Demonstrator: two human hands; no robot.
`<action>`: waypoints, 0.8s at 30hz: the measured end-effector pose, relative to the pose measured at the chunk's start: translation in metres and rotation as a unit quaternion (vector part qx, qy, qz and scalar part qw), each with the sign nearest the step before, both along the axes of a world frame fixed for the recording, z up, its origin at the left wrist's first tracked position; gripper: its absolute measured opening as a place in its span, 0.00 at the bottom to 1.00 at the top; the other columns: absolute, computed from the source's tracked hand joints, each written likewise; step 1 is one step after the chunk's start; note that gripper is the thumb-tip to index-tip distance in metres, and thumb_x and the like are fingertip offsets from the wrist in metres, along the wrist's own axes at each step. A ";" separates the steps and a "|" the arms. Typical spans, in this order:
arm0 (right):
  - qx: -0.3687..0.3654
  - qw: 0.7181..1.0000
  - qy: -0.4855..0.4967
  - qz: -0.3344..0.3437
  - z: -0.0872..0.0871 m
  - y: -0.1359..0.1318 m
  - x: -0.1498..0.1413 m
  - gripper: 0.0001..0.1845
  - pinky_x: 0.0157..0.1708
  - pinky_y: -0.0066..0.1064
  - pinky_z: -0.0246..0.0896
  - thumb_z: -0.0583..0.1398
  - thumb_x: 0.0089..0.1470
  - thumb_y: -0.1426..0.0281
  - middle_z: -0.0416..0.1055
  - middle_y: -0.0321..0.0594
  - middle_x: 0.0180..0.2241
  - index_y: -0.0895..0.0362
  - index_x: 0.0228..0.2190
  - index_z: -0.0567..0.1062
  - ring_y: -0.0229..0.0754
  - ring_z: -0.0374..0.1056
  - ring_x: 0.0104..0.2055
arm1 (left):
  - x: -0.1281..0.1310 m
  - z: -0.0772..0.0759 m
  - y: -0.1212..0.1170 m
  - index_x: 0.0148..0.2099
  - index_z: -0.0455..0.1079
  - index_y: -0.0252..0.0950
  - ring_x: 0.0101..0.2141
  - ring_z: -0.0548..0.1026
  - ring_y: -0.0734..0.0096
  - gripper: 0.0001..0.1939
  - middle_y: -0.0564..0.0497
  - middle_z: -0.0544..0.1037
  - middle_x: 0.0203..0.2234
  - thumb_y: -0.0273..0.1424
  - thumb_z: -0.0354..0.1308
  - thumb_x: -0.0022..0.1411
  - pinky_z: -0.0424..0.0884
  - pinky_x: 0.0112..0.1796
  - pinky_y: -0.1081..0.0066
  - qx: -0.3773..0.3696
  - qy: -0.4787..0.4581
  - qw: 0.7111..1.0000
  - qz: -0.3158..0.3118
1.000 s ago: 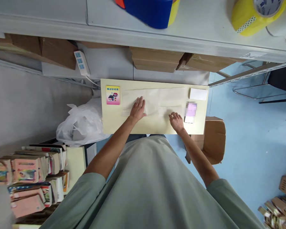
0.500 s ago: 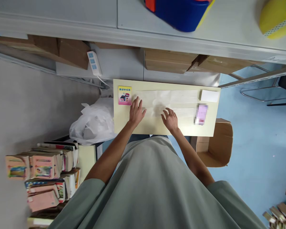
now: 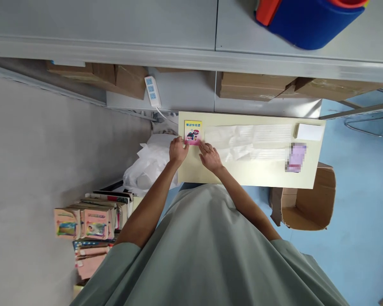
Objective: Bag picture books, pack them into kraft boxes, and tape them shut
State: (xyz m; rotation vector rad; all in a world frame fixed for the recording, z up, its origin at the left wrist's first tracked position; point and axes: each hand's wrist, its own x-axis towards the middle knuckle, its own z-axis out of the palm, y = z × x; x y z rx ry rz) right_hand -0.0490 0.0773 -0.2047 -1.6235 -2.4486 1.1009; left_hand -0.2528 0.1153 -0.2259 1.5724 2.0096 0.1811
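Note:
A small pink and yellow picture book (image 3: 193, 131) lies at the left end of a pale yellow table (image 3: 261, 176). My left hand (image 3: 178, 151) has its fingers curled at the book's lower left corner and seems to pinch it. My right hand (image 3: 210, 156) reaches over with fingers stretched, its tips touching the book's lower right corner. A long, crumpled clear plastic sheet (image 3: 252, 139) lies flat along the table to the right of both hands.
A white pad (image 3: 309, 131) and a blurred purple item (image 3: 296, 156) sit at the table's right end. An open cardboard box (image 3: 306, 206) stands below it on the blue floor. A white plastic bag (image 3: 150, 163), stacked books (image 3: 92, 221) and a power strip (image 3: 152, 91) are on the left.
Both hands slid left off the plastic sheet and came together at the small book. The view has shifted, so the table sits further right in the picture.

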 end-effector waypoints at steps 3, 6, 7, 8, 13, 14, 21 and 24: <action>-0.011 1.000 -0.019 0.001 -0.003 -0.001 -0.010 0.34 0.66 0.54 0.67 0.50 0.74 0.74 0.56 0.48 0.80 0.60 0.76 0.63 0.61 0.60 0.72 | 0.001 -0.004 0.005 0.51 0.78 0.38 0.46 0.84 0.51 0.12 0.39 0.87 0.48 0.36 0.61 0.69 0.76 0.57 0.57 -0.015 -0.046 0.996 0.069; -0.018 0.999 -0.046 -0.004 -0.003 -0.002 -0.012 0.32 0.64 0.52 0.68 0.49 0.75 0.73 0.56 0.47 0.80 0.60 0.76 0.64 0.60 0.61 0.70 | 0.002 -0.005 0.012 0.44 0.80 0.39 0.45 0.85 0.53 0.09 0.41 0.88 0.44 0.38 0.64 0.68 0.77 0.52 0.61 -0.045 -0.081 0.985 0.147; -0.021 0.999 -0.049 -0.007 -0.002 -0.002 -0.012 0.32 0.64 0.51 0.68 0.49 0.76 0.72 0.56 0.46 0.80 0.60 0.75 0.65 0.60 0.62 0.70 | 0.002 -0.003 0.014 0.43 0.80 0.39 0.45 0.85 0.53 0.09 0.42 0.89 0.43 0.38 0.64 0.68 0.77 0.51 0.62 -0.050 -0.095 0.981 0.160; -0.024 0.999 -0.047 -0.013 -0.002 -0.001 -0.011 0.31 0.65 0.50 0.68 0.49 0.76 0.71 0.57 0.45 0.80 0.59 0.75 0.65 0.59 0.62 0.69 | 0.002 -0.002 0.016 0.42 0.81 0.38 0.45 0.85 0.54 0.09 0.43 0.89 0.42 0.38 0.64 0.68 0.77 0.50 0.63 -0.052 -0.109 0.979 0.166; -0.055 0.984 0.059 -0.157 -0.001 0.010 -0.004 0.26 0.61 0.43 0.72 0.54 0.78 0.62 0.72 0.48 0.71 0.58 0.68 0.75 0.54 0.72 0.61 | 0.007 0.018 0.014 0.42 0.83 0.35 0.41 0.83 0.59 0.12 0.44 0.88 0.39 0.38 0.64 0.68 0.77 0.47 0.67 -0.023 -0.184 0.971 0.149; -0.066 0.972 0.097 -0.205 -0.001 0.012 -0.001 0.26 0.58 0.41 0.74 0.54 0.78 0.58 0.76 0.49 0.68 0.57 0.67 0.76 0.52 0.74 0.57 | 0.009 0.023 0.010 0.43 0.83 0.35 0.41 0.83 0.60 0.13 0.45 0.88 0.40 0.39 0.63 0.69 0.77 0.46 0.68 -0.016 -0.204 0.968 0.145; -0.102 0.889 0.240 -0.376 0.005 0.011 0.057 0.28 0.50 0.38 0.76 0.60 0.70 0.44 0.86 0.45 0.43 0.55 0.46 0.82 0.48 0.80 0.45 | 0.051 0.038 -0.017 0.47 0.83 0.36 0.43 0.84 0.62 0.15 0.47 0.87 0.40 0.42 0.63 0.70 0.79 0.47 0.68 -0.018 -0.308 0.945 0.107; -0.082 0.909 0.177 -0.367 0.009 -0.001 0.087 0.27 0.48 0.39 0.76 0.60 0.70 0.44 0.86 0.45 0.42 0.54 0.43 0.83 0.49 0.80 0.43 | 0.081 0.030 -0.025 0.46 0.84 0.36 0.40 0.84 0.61 0.14 0.46 0.87 0.38 0.41 0.64 0.70 0.79 0.46 0.67 -0.027 -0.303 0.947 0.103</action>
